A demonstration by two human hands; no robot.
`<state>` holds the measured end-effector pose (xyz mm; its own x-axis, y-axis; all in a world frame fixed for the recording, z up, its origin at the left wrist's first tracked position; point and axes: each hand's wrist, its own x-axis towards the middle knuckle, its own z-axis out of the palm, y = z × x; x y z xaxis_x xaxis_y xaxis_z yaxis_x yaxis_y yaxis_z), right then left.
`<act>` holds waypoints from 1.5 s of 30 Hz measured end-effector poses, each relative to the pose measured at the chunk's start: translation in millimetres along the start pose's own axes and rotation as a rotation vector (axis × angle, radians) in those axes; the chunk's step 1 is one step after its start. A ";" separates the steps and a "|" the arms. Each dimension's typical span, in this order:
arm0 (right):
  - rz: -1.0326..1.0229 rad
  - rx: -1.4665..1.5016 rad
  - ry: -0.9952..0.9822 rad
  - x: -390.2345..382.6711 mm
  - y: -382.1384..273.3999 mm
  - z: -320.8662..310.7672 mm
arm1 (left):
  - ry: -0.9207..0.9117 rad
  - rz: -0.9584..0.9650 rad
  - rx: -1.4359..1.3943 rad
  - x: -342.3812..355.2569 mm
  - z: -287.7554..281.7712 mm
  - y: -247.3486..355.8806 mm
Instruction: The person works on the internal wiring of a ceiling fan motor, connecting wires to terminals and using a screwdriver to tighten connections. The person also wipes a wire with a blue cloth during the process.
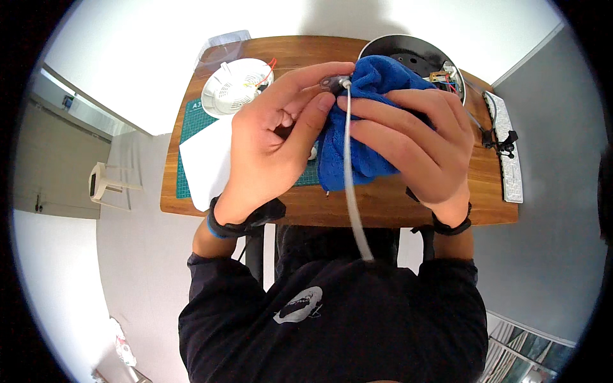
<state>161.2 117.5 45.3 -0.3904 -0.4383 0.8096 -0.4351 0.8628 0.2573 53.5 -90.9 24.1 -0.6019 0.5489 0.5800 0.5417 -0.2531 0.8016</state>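
The blue cloth (367,169) is above the table (306,48), bunched in the curled grip of the right hand (421,140). At the cloth's left edge, the left hand (265,143), fingers nearly together, pinches a small grey piece (329,83) beside a white strip (348,166).

Your cloth (369,159): solid blue. Your thin strip (348,153): whitish. Counter (294,50): brown wood grain. Cutting mat (192,120): green, pale grid. Paper (207,158): plain white. Slotted housing (222,96): white. Round bowl (397,46): black inside. Your shirt (377,319): black, white-and-black oval print (300,305). Your wristbands (454,228): black, left one showing blue.
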 end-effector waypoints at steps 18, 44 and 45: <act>0.396 0.289 0.042 -4.1 9.9 -3.4 | 0.051 0.086 -0.222 4.8 -21.3 -17.5; 0.168 0.479 -0.016 -4.8 5.6 -1.8 | 0.239 0.029 0.044 3.6 -32.1 -27.2; 0.129 0.384 -0.016 -4.5 2.3 -1.3 | 0.182 0.010 0.084 1.8 -30.0 -26.2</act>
<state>163.0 121.7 42.9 -0.4730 -0.3386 0.8134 -0.6516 0.7558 -0.0642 20.6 -107.1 8.5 -0.6882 0.3919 0.6106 0.5908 -0.1859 0.7851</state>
